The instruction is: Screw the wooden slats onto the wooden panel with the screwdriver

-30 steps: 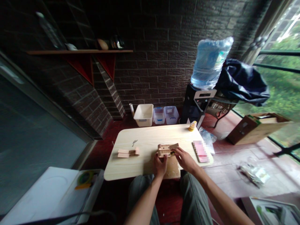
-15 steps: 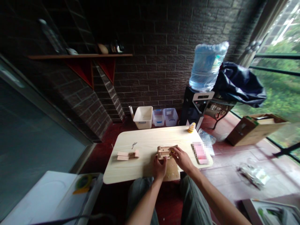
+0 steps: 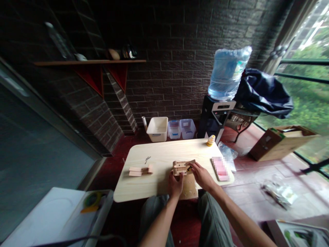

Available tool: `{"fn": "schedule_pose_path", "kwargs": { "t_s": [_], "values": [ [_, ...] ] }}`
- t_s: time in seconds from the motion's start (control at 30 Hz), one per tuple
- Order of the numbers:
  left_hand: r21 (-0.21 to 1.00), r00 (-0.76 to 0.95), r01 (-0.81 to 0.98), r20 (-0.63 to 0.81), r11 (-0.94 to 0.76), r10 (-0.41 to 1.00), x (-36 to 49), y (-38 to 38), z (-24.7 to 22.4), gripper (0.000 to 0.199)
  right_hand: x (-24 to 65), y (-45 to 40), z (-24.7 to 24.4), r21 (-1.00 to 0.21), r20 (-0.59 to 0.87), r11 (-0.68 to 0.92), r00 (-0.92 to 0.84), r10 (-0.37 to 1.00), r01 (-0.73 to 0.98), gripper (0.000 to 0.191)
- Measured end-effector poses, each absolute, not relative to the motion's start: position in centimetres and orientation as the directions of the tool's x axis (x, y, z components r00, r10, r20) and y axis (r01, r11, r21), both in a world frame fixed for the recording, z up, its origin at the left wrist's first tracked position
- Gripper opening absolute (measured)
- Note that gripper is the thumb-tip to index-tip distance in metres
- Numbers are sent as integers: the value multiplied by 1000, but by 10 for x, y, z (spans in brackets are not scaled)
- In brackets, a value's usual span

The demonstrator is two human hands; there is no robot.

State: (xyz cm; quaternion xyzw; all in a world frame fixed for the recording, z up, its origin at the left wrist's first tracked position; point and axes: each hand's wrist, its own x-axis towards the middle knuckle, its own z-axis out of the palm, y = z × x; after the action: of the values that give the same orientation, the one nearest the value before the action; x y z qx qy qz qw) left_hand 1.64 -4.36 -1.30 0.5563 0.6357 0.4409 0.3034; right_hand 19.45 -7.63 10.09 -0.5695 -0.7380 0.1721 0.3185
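At the front of a pale table [image 3: 154, 151], a small wooden assembly [image 3: 180, 165] with dark holes stands by a brown board [image 3: 189, 188]. My left hand [image 3: 175, 183] grips its near left side, thumb and fingers around the wood. The fingers of my right hand [image 3: 200, 174] are pinched at its right end, beside a small yellow and black item [image 3: 189, 168]; whether they hold it is hidden. Another wooden piece [image 3: 140, 170] lies to the left, with small dark metal bits [image 3: 147, 159] behind it.
A yellow-capped bottle [image 3: 211, 140] stands at the table's back right corner, and a pink, blurred item [image 3: 220, 168] lies on the right edge. Beyond the table are plastic bins [image 3: 157, 129] and a water dispenser [image 3: 212, 118]. An open cardboard box [image 3: 280, 142] sits at right.
My right hand has shifted slightly to the right at the assembly's end, so more of the yellow and black item shows. My left hand keeps its hold.
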Motion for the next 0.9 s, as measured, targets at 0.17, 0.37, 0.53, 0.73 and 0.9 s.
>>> {"fn": "schedule_pose_path", "kwargs": {
  "t_s": [0.17,0.37,0.53,0.73,0.9],
  "values": [
    [900,-187,436,96,-5,978,17,-44,-8,59,196,-77,100,-626,273,302,-160,948,719,38],
    [886,-198,464,102,2,975,17,-45,-5,59,195,-75,103,-643,261,316,-188,947,698,38],
    [898,-195,440,85,9,977,17,-45,-7,61,199,-75,102,-632,255,317,-197,947,707,38],
    [906,-192,423,87,3,977,16,-44,-7,63,206,-79,98,-625,258,303,-176,950,719,37],
    [908,-187,418,106,-19,977,17,-45,0,61,201,-82,100,-629,261,337,-218,940,701,37]
  ]
}}
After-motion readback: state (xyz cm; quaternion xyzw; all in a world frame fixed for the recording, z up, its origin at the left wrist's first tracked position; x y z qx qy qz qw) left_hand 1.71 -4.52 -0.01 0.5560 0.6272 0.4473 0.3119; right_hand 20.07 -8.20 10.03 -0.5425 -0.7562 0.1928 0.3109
